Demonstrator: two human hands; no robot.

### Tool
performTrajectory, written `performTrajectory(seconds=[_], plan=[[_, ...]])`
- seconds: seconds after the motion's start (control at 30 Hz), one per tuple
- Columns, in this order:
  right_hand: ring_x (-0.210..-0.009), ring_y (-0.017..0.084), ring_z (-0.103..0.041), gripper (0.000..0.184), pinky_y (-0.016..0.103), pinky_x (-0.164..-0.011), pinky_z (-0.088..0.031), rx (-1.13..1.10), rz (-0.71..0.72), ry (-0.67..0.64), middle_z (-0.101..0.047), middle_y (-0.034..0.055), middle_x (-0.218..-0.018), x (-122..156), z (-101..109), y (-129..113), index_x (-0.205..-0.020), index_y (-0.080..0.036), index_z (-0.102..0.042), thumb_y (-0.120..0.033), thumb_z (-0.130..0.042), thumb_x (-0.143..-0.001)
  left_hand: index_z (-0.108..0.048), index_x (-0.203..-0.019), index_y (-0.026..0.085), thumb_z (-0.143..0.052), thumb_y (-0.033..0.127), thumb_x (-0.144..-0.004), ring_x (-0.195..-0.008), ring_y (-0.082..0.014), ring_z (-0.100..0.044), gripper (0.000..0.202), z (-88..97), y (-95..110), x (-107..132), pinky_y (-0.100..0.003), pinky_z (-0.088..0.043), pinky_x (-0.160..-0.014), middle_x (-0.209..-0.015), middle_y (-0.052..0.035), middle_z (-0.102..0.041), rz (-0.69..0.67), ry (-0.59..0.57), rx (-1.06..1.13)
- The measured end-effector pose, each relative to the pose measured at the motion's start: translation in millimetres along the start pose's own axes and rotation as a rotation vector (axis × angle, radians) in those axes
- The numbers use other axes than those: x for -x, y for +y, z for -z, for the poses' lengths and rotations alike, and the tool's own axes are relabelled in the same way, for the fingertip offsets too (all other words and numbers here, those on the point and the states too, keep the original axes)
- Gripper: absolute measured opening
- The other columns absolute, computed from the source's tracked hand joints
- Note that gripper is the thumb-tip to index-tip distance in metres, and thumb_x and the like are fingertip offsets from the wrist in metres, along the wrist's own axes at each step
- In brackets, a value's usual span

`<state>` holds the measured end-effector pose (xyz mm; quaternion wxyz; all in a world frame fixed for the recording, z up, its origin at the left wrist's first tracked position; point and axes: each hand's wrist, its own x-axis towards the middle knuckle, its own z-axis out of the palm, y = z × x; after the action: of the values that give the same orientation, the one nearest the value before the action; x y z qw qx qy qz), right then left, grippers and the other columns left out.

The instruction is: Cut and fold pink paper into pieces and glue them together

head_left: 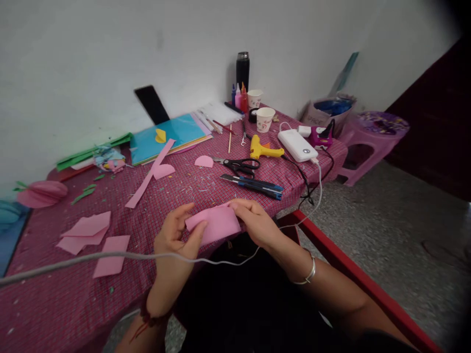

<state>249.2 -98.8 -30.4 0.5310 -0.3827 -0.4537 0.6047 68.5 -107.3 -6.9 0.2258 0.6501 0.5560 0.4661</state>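
Both my hands hold a folded pink paper piece [217,224] at the near edge of the table [55,304]. My left hand [175,234] pinches its left end with thumb and fingers closed. My right hand [255,221] grips the right end, fingers curled over the top edge. A white cable [110,256] runs across in front of my left wrist. Black-handled scissors [241,165] lie just beyond my hands, and a blue-handled tool [253,185] lies beside them.
Pink paper squares [90,233] lie at the left, a long pink strip [149,174] and half-circles further back. A yellow glue gun [263,148], white power bank [297,144], paper cups [264,119], black flask [242,69], coloured sheets [172,133] and a purple stool [371,137] stand around.
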Motion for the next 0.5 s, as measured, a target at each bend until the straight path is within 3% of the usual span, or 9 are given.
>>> performTrajectory(seconds=[0.13,0.23,0.3,0.37,0.43,0.5], plan=[[-0.064,0.012,-0.046,0.036,0.024,-0.059,-0.037,0.107,0.083,-0.043,-0.054,-0.0014,-0.07,1.8,1.9,-1.4,-0.078,-0.017,-0.065,-0.051,-0.059,-0.086,-0.06,-0.119,0.022,-0.074,0.032,-0.077,-0.077,-0.0168,-0.068,0.045,-2.7,-6.4,3.4,-0.028,-0.053,-0.071,-0.09,-0.0024,-0.071,-0.015,0.027,-0.063],[-0.06,0.01,-0.045,0.026,0.022,-0.056,-0.034,0.27,0.116,-0.02,-0.051,-0.0032,-0.065,1.9,2.8,-7.3,-0.074,-0.017,-0.061,-0.039,-0.06,-0.086,-0.061,-0.118,0.022,-0.072,0.036,-0.079,-0.082,-0.019,-0.068,0.043,1.5,-9.5,-1.4,-0.03,-0.051,-0.073,-0.098,-0.0049,-0.071,-0.004,-0.033,-0.104],[-0.06,0.01,-0.048,0.02,0.023,-0.057,-0.034,0.459,0.174,-0.038,-0.054,-0.003,-0.065,2.5,2.0,-13.6,-0.076,-0.016,-0.063,-0.029,-0.056,-0.09,-0.066,-0.106,0.021,-0.067,0.037,-0.081,-0.076,-0.0179,-0.065,0.029,6.8,-10.7,-8.5,-0.028,-0.049,-0.068,-0.09,-0.0033,-0.071,-0.016,-0.228,-0.129],[-0.064,0.011,-0.053,0.017,0.023,-0.062,-0.036,0.687,0.239,-0.15,-0.061,-0.0016,-0.069,3.8,-1.2,-21.3,-0.08,-0.016,-0.066,-0.021,-0.054,-0.091,-0.067,-0.081,0.02,-0.063,0.038,-0.083,-0.062,-0.0152,-0.058,0.018,11.5,-11.8,-15.8,-0.026,-0.042,-0.058,-0.07,0.0001,-0.065,-0.056,-0.49,-0.173],[-0.068,0.012,-0.057,0.017,0.024,-0.065,-0.036,0.892,0.292,-0.292,-0.066,0.0002,-0.073,4.8,-6.1,-29.8,-0.081,-0.017,-0.068,-0.018,-0.055,-0.092,-0.06,-0.062,0.019,-0.062,0.04,-0.082,-0.052,-0.0129,-0.047,0.029,13.5,-12.7,-19.7,-0.026,-0.032,-0.051,-0.055,0.0024,-0.055,-0.083,-0.681,-0.203],[-0.072,0.013,-0.059,0.018,0.024,-0.067,-0.037,1.022,0.315,-0.39,-0.069,0.0019,-0.076,3.4,-9.0,-38.5,-0.081,-0.016,-0.068,-0.019,-0.055,-0.093,-0.058,-0.059,0.018,-0.062,0.042,-0.081,-0.051,-0.0124,-0.043,0.034,12.4,-13.1,-19.5,-0.025,-0.028,-0.05,-0.054,0.0025,-0.052,-0.034,-0.767,-0.161]])
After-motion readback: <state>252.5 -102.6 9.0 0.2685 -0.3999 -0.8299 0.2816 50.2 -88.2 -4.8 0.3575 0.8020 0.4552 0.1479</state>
